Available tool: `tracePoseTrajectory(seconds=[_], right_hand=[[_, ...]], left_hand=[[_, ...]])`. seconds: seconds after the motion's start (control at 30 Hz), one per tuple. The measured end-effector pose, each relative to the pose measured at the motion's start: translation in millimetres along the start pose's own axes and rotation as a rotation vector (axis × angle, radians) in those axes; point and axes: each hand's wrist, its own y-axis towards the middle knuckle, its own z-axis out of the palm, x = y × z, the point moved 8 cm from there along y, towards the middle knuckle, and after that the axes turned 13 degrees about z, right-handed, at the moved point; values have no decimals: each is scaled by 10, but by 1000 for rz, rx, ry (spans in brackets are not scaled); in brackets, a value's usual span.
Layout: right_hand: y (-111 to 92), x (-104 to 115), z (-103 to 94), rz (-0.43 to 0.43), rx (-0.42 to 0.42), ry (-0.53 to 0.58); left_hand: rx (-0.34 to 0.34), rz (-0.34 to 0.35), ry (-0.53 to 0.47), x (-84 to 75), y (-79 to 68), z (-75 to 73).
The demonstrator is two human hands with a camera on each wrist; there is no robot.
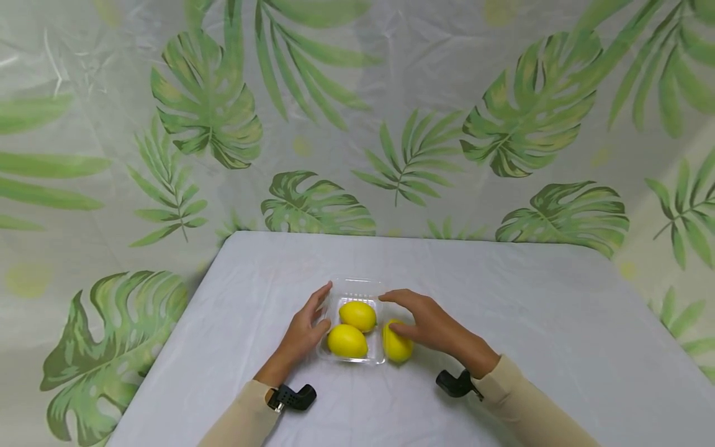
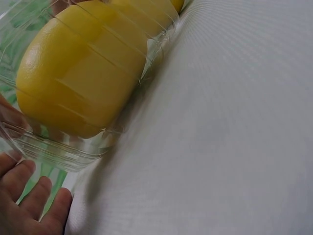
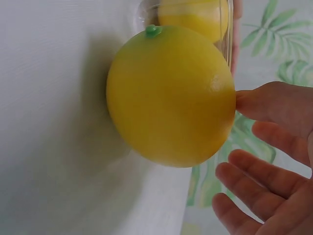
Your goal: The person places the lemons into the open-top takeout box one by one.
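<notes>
A clear plastic container (image 1: 377, 359) sits near the middle of the table, holding two yellow lemons, a far lemon (image 1: 357, 316) and a near lemon (image 1: 347, 341). My left hand (image 1: 303, 328) lies along the container's left side, its thumb and fingers loosely spread at the wall. A third lemon (image 1: 398, 347) lies on the table just right of the container. My right hand (image 1: 427, 320) is over it, the thumb touching the lemon while the other fingers stay spread apart from it. In the right wrist view, the green stem end of this lemon (image 3: 171, 103) shows.
A white cloth covers the table (image 1: 503, 292). Behind it hangs a pale sheet (image 1: 413, 81) printed with green leaves. The container's clear lid part (image 1: 357, 287) extends at the far side. A small black camera is strapped to each wrist.
</notes>
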Motion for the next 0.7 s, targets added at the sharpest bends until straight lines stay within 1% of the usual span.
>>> tracePoseTrajectory(seconds=[0.13, 0.23, 0.33, 0.4, 0.47, 0.6, 0.63, 0.7], right_hand=[[-37, -48, -23, 10, -11, -2], [-64, -81, -37, 27, -19, 3], [-93, -112, -45, 47, -22, 12], [-112, -128, -44, 59, -12, 25], [-127, -138, -37, 60, -2, 35], [-147, -136, -29, 50, 18, 67], [-152, -133, -28, 43, 19, 71], [-163, -134, -21, 36, 27, 87]], left_hand=[[-22, 6, 1, -33, 9, -3], [-33, 11, -25, -154, 22, -16], [-30, 15, -58, -282, 30, -29], [-29, 16, -70, -318, 28, -34], [-26, 23, -49, -258, 20, -28], [-28, 31, -15, -85, 0, -16], [-27, 35, -10, -46, -2, -12], [-27, 28, -25, -17, -3, -9]])
